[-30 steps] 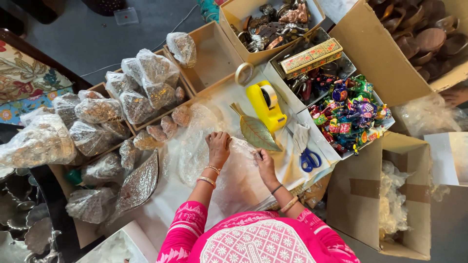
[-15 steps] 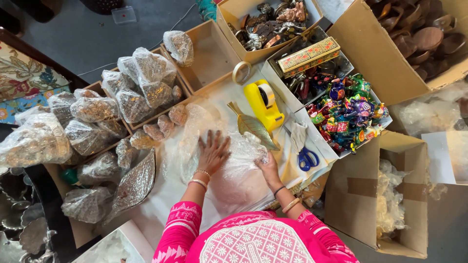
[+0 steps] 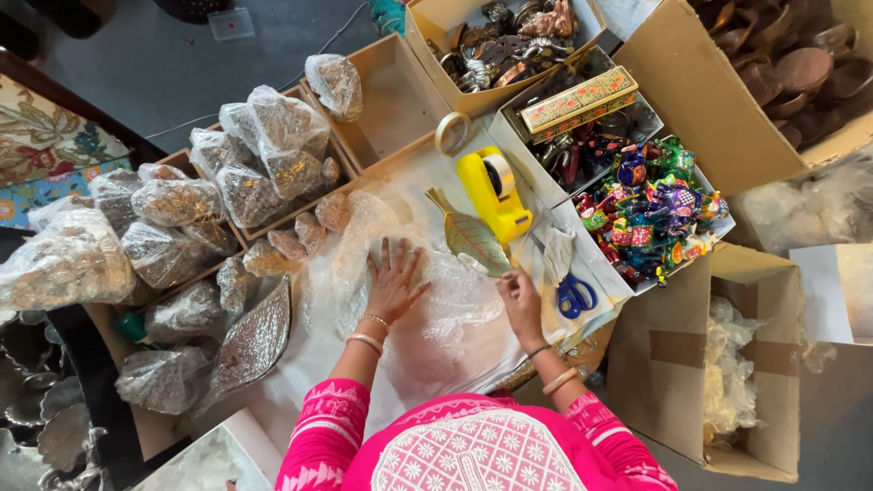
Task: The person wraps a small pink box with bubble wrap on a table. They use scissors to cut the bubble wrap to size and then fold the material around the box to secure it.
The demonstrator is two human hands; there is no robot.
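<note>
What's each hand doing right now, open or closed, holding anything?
Left hand: open, fingers spread, flat on the bubble wrap.
Right hand: curled at the bubble wrap's edge by the gold leaf; whether it grips the wrap cannot be told.

Your one head camera looks almost straight down from above your own shoulders, fairly near the desk (image 3: 309, 364). The yellow tape dispenser (image 3: 496, 195) sits just above centre, with cartons filling every edge around it.

Gift-packing workshop: cardboard boxes (image 3: 727, 100), bubble wrap (image 3: 436, 300), tape dispenser (image 3: 494, 193).
</note>
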